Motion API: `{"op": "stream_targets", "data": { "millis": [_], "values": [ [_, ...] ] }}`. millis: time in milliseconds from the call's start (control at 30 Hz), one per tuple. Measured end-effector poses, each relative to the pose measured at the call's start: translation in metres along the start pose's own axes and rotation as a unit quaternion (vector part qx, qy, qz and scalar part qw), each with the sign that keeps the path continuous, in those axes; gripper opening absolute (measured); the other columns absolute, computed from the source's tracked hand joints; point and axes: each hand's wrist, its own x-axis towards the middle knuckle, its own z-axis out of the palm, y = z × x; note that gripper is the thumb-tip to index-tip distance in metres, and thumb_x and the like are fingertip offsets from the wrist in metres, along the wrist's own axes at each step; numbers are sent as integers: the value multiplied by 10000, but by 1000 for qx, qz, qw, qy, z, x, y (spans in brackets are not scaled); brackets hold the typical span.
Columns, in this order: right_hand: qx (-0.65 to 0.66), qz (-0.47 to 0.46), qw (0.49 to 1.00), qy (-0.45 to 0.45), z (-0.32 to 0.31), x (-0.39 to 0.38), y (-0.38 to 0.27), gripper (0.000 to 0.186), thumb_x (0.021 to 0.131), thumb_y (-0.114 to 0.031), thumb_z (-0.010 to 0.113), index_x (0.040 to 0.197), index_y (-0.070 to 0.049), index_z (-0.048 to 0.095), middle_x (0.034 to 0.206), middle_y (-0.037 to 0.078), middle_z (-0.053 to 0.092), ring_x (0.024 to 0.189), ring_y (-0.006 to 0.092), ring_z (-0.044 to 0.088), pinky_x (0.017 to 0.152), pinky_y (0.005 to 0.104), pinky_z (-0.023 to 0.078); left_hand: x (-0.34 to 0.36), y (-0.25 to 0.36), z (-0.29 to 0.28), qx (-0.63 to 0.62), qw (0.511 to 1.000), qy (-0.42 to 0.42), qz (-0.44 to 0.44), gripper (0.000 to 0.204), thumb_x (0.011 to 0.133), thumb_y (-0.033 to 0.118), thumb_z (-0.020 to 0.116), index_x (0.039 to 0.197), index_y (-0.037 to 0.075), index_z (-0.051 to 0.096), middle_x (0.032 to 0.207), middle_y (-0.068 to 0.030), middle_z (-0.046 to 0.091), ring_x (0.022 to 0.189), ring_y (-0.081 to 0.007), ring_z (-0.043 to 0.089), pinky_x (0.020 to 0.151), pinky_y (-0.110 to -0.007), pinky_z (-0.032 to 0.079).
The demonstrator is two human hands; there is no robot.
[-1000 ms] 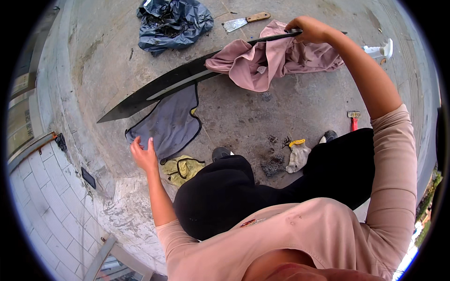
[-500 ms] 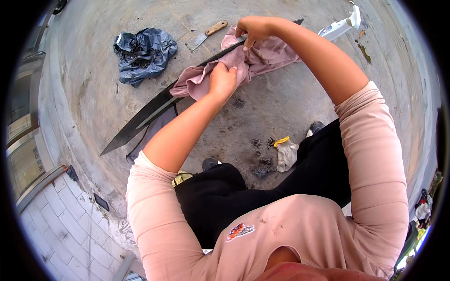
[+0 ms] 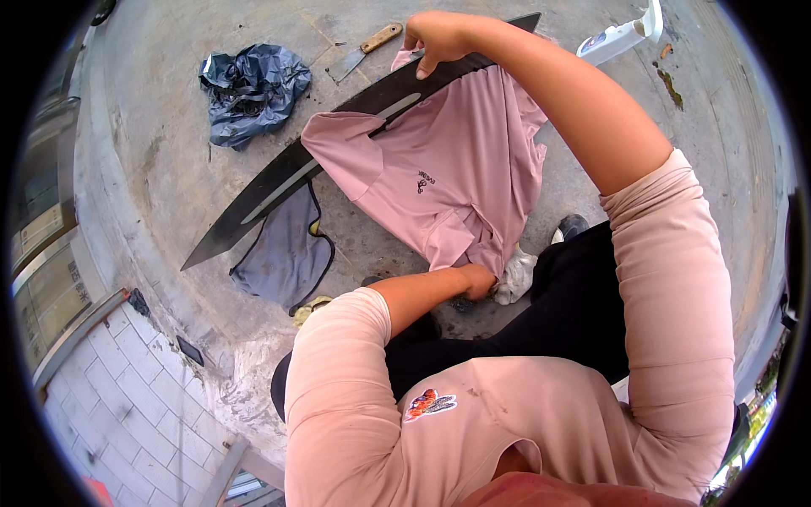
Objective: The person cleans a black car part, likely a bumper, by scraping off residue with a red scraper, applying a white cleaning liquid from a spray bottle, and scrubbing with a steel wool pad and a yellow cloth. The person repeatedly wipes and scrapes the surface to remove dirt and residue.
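A long black pointed panel (image 3: 291, 173) with a pale slot along it lies diagonally, tilted up on its edge. My right hand (image 3: 435, 40) grips its upper edge near the far end, thumb on the near face. A pink shirt (image 3: 456, 152) with a small dark print hangs over the panel and stretches down toward me. My left hand (image 3: 479, 281) is closed on the shirt's lower end, close to my legs; its fingertips are partly hidden. Beside that hand lies a whitish work glove (image 3: 515, 279).
A dark blue plastic bag (image 3: 253, 93) with black debris and a wooden-handled scraper (image 3: 363, 52) lie beyond the panel. A white bottle (image 3: 621, 38) is at the far right. A grey cloth with black edging (image 3: 287, 249) lies on the left, near a yellowish glove (image 3: 311, 310).
My left hand has drawn the bunched pink shirt toward me, spreading it out. The right hand has shifted slightly left and farther away; more of the panel's face and the grey cloth now show.
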Motion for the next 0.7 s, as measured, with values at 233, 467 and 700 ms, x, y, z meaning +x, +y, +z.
{"op": "stream_targets", "data": {
  "millis": [233,467,700],
  "values": [
    [-43,41,998,-23,9,-9,21,551,705,-229,870,1186,-22,700,1088,193,727,1025,349,689,890,432,539,-176,27,-177,-78,954,256,-132,361,866,396,696,987,58,732,989,-195,722,939,-390,685,810,-475,535],
    [-74,9,997,-34,4,2,13,521,685,-335,876,1070,-13,736,1031,220,726,1002,379,685,852,455,539,-257,-98,-115,413,799,372,-230,272,812,165,604,1065,110,690,966,-48,657,987,-232,615,895,-397,445],
    [-85,12,996,23,23,-9,28,498,700,-354,866,1041,-13,740,1012,227,724,970,393,689,823,461,545,-156,-79,-70,-37,914,375,-152,399,702,21,616,1073,103,739,949,-136,699,1032,-371,640,920,-451,503]
  ]
}}
